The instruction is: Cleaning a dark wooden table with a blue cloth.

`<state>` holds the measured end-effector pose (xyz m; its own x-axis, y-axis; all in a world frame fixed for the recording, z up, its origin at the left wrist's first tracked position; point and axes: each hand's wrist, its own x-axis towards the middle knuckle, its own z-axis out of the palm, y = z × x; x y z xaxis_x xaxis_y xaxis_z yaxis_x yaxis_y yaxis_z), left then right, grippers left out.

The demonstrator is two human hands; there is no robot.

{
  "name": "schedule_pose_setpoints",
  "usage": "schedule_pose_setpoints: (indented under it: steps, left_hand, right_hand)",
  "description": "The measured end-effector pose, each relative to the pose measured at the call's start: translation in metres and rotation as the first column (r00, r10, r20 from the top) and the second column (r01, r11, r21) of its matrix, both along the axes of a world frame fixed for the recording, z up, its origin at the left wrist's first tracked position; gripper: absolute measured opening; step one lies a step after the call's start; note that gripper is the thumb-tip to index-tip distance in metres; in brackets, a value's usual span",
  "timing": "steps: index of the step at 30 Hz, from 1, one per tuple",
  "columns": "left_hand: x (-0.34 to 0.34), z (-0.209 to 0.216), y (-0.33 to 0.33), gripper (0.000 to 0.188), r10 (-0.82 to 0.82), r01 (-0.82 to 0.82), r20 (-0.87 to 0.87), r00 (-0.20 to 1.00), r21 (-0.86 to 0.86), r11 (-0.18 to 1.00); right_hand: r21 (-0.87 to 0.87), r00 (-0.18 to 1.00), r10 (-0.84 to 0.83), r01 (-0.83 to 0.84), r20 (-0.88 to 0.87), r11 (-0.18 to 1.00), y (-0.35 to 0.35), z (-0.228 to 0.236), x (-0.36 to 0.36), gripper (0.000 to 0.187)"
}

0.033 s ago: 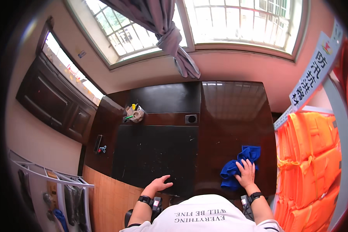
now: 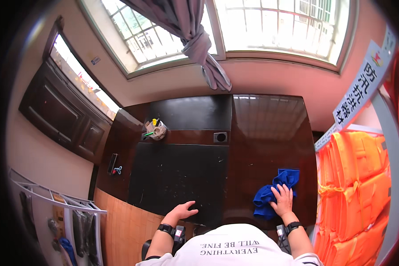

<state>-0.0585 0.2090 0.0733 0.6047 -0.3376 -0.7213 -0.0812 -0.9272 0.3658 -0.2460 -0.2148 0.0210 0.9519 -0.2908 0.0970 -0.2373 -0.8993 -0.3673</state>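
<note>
A crumpled blue cloth (image 2: 262, 199) lies near the front right of a dark, glossy desk (image 2: 270, 133). My right hand (image 2: 283, 200) rests on the cloth's right side, its fingers spread flat rather than gripping. Over the front edge of a black desk mat (image 2: 177, 177) is my left hand (image 2: 182, 212), fingers apart and nothing in them. Whether that hand touches the mat, I cannot tell.
At the back left of the desk stands a pen holder (image 2: 159, 131) with pens. Small scissors (image 2: 117, 170) lie by the left edge beside a dark oblong item (image 2: 113, 163). Stacked orange life vests (image 2: 357, 190) fill a shelf on the right. A white rack (image 2: 60, 204) stands at left.
</note>
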Motion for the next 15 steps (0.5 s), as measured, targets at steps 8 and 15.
schedule_pose_setpoints:
  steps: [8,15]
  left_hand:
    - [0.043,-0.016,-0.016,0.067,-0.074,0.083,0.157,0.985,-0.050,0.995]
    - [0.080,-0.032,-0.102,0.073,-0.264,0.325,0.439,0.859,-0.069,0.943]
  right_hand:
    - [-0.106,0.997,-0.072,0.070,-0.013,0.992,-0.016,-0.004,-0.028,0.074]
    - [-0.160,0.969,-0.214,0.194,-0.122,0.968,-0.023,-0.018,-0.056,0.086]
